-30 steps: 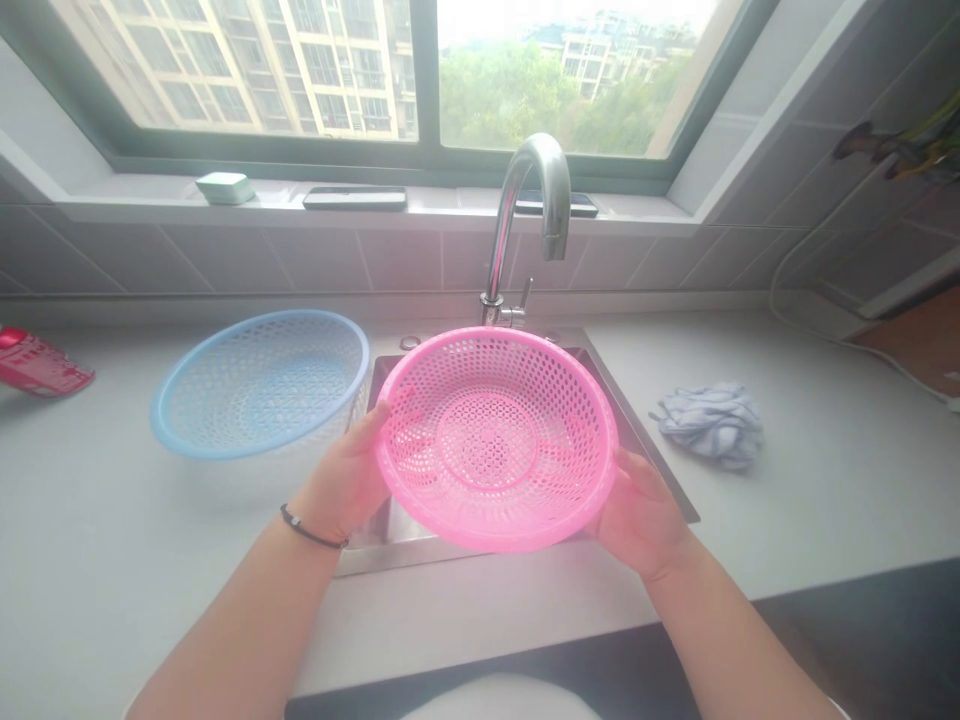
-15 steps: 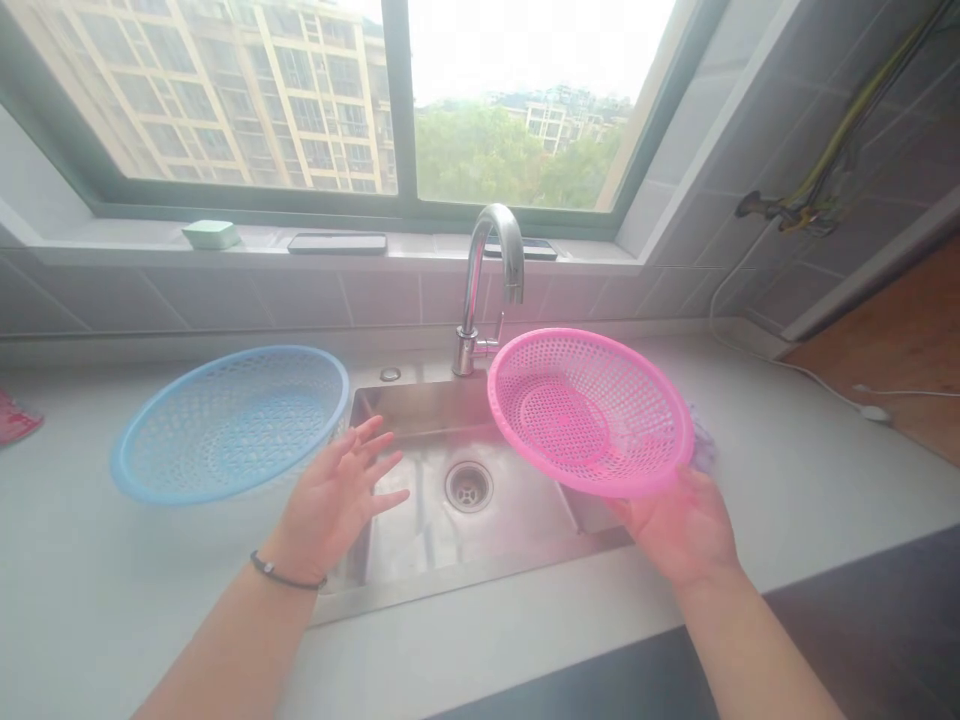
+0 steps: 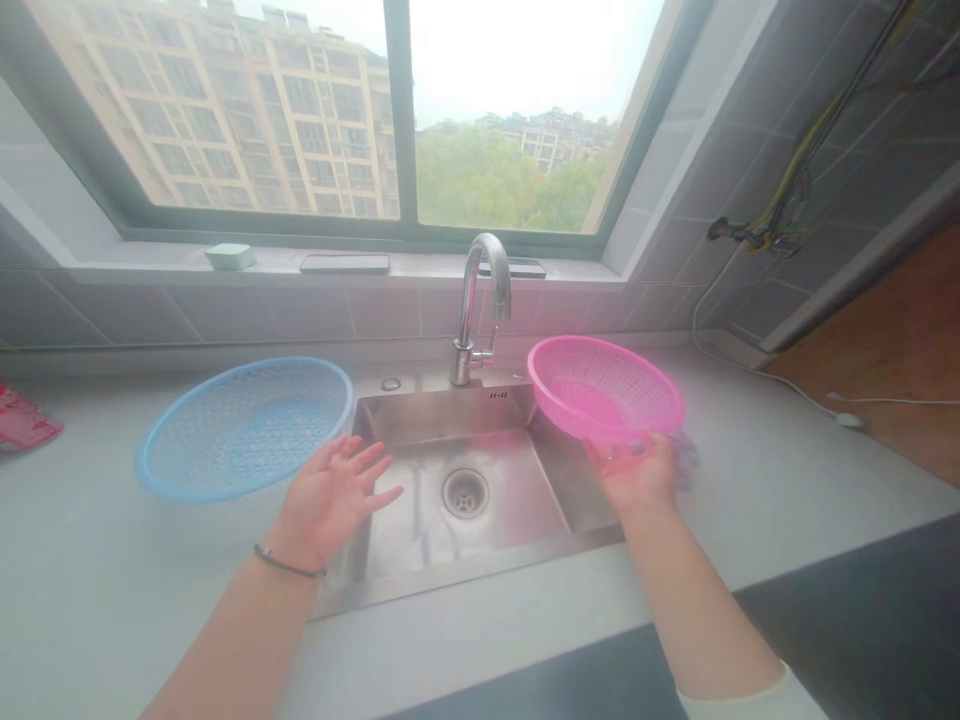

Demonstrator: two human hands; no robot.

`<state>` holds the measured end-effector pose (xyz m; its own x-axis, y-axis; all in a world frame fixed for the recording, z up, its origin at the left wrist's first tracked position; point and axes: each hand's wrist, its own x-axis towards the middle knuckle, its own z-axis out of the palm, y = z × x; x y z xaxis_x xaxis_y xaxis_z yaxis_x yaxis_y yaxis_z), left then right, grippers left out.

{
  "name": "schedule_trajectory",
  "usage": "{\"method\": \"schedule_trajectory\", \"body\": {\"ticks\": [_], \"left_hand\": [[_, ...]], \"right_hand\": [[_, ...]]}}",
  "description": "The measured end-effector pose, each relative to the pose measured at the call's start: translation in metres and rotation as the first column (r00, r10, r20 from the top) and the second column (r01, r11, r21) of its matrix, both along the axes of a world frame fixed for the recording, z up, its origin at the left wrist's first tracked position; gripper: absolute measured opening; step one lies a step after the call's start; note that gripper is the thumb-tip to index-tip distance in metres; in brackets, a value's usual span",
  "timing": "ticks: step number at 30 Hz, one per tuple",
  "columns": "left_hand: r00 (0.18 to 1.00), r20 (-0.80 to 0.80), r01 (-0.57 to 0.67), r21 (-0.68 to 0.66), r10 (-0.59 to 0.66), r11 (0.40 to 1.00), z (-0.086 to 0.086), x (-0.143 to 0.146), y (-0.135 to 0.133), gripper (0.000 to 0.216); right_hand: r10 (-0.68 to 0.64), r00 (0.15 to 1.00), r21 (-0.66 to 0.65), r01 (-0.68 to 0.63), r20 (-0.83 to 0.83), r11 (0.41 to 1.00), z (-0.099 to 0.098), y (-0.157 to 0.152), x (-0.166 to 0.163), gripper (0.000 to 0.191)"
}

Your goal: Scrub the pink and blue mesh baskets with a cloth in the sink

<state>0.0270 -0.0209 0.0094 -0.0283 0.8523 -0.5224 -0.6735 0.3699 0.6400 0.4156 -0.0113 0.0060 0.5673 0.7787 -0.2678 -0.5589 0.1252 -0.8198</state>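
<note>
My left hand (image 3: 330, 505) is open over the left side of the sink (image 3: 420, 578), palm up and fingers spread, holding nothing. Beside it on the counter sits a blue plastic basket (image 3: 240, 430) full of holes. My right hand (image 3: 634, 475) is at the near rim of a pink plastic basket (image 3: 607, 390), with fingers at the underside. Part of its grip is hidden by the rim. The pink basket stands at the right back of the sink, partly over its edge. A purple crumpled item (image 3: 684, 460) shows beneath it.
A chrome faucet (image 3: 480, 300) rises behind the sink, whose drain (image 3: 465, 493) is bare. On the windowsill lie a pale green box (image 3: 231, 257) and two flat dark-edged devices. A red packet (image 3: 26, 420) is at far left; a white cable (image 3: 795, 385) runs along the right counter.
The pink basket has moved away from me and slightly right, with my right hand at its rim. My left hand has stayed open near the sink's left side. The view has tilted up slightly.
</note>
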Motion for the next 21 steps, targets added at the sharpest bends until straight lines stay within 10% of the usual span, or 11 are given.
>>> {"method": "schedule_trajectory", "body": {"ticks": [21], "left_hand": [[0.901, -0.266, -0.376, -0.083, 0.343, 0.923, -0.006, -0.051, -0.008, 0.028]], "right_hand": [[-0.031, 0.993, 0.004, 0.032, -0.114, 0.999, -0.006, 0.024, -0.008, 0.035]]}}
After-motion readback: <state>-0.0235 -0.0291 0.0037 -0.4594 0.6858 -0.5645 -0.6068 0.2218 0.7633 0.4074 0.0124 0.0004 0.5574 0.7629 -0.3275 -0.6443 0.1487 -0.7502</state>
